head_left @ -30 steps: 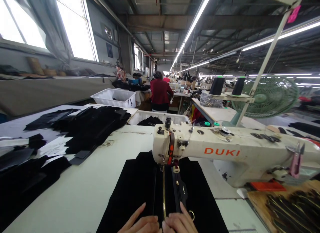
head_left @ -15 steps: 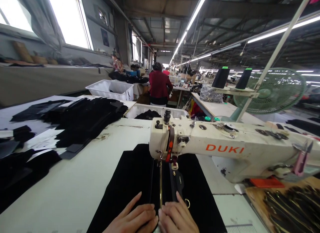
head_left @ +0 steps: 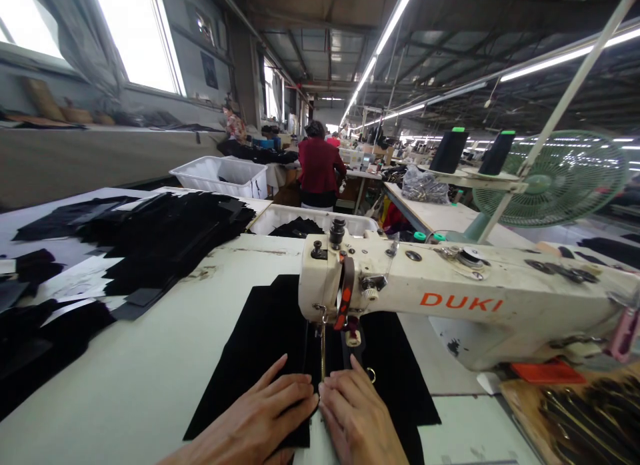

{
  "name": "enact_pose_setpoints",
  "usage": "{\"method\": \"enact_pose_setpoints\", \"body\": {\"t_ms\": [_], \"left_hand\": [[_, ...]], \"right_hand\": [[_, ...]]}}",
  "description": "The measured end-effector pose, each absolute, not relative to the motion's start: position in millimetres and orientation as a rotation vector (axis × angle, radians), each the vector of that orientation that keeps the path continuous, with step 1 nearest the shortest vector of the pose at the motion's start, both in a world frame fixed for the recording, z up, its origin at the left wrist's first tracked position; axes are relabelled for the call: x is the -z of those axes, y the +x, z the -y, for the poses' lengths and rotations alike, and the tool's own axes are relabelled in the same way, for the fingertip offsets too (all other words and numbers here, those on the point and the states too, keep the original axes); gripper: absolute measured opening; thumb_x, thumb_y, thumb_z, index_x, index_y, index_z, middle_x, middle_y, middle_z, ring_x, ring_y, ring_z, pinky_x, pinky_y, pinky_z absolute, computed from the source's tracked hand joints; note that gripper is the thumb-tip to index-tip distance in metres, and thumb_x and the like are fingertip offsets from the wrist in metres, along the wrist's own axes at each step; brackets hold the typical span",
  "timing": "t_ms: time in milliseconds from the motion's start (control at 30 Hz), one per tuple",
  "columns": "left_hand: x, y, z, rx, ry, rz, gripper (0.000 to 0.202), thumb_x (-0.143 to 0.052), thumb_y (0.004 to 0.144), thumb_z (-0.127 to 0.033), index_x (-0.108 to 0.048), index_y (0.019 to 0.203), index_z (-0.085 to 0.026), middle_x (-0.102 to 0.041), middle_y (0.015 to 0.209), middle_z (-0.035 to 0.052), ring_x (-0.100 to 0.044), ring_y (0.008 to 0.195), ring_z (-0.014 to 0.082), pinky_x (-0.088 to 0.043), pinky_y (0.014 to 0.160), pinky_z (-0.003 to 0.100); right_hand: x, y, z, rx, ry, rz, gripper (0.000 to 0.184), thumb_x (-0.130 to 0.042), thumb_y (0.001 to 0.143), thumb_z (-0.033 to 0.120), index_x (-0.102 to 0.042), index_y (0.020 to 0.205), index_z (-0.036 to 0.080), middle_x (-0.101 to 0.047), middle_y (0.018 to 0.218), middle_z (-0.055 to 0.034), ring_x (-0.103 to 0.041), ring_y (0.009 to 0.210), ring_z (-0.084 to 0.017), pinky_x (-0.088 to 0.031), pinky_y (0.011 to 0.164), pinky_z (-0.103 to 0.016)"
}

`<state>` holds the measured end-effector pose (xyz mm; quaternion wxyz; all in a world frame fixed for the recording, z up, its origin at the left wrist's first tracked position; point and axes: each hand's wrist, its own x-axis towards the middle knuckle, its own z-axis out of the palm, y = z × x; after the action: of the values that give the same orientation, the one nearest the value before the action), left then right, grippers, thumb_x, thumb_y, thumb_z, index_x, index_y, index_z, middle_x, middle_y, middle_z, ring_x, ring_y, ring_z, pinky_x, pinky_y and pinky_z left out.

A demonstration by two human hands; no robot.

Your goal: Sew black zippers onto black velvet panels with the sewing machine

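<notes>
Partly beneath the sewing machine, black fabric lies on the desk, a gold zipper along it. On the machine's near side, left hand and right hand flank the zipper; whether either grip pinches fabric, I cannot tell.

We see daylight burning the window at ten o'clock to flat white, while strip lights glare at one and two o'clock beneath a dim roof. Toward seven o'clock, the black cloth swallows nearly all detail. We find the fan near three o'clock soft, and wide-lens distortion stretching shapes at the edges.
</notes>
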<state>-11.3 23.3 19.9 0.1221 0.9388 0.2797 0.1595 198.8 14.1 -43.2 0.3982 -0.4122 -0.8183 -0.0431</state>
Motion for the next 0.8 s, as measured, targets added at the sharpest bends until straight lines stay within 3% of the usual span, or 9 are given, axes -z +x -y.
{"method": "enact_pose_setpoints", "body": {"t_ms": [133,367,633,800], "left_hand": [[-21.0,-10.3,-34.5,-0.344,2.701,-0.827,0.053,-0.067,0.082,-0.011,-0.059,0.134,-0.023,-0.063,0.132,0.0054,-0.054,0.129,0.026,-0.028,0.118,0.048],[-7.7,-15.1,-53.8,-0.498,2.722,-0.785,0.055,-0.061,0.089,-0.014,-0.051,0.142,-0.026,-0.059,0.138,0.0062,-0.052,0.131,0.0261,-0.03,0.117,0.051],[5.8,-14.5,-80.9,-0.388,2.726,-0.747,0.058,-0.059,0.093,-0.016,-0.043,0.148,-0.028,-0.054,0.143,0.0069,-0.046,0.136,0.0255,-0.023,0.119,0.054],[12.0,-14.5,-91.1,-0.342,2.743,-0.775,0.056,-0.056,0.095,-0.017,-0.042,0.148,-0.028,-0.051,0.146,0.0059,-0.043,0.138,0.0247,-0.019,0.12,0.054]], "right_hand": [[38.1,201.9,-21.1,0.056,-1.074,2.157,0.018,-0.052,0.093,0.007,-0.063,0.1,0.02,-0.067,0.087,-0.0004,-0.067,0.083,-0.018,-0.047,0.105,-0.044],[38.0,201.4,-40.0,0.056,-1.152,2.194,0.023,-0.066,0.084,0.003,-0.065,0.098,0.021,-0.068,0.09,-0.0016,-0.067,0.085,-0.022,-0.058,0.083,-0.036],[38.0,206.2,-57.8,0.042,-1.242,2.21,0.031,-0.065,0.086,0.005,-0.067,0.11,0.023,-0.069,0.104,-0.0045,-0.065,0.097,-0.025,-0.054,0.092,-0.042],[27.7,212.0,-61.7,0.054,-1.45,2.11,0.033,-0.075,0.077,0.011,-0.067,0.107,0.021,-0.067,0.106,-0.0066,-0.059,0.105,-0.029,-0.047,0.098,-0.048]]}}
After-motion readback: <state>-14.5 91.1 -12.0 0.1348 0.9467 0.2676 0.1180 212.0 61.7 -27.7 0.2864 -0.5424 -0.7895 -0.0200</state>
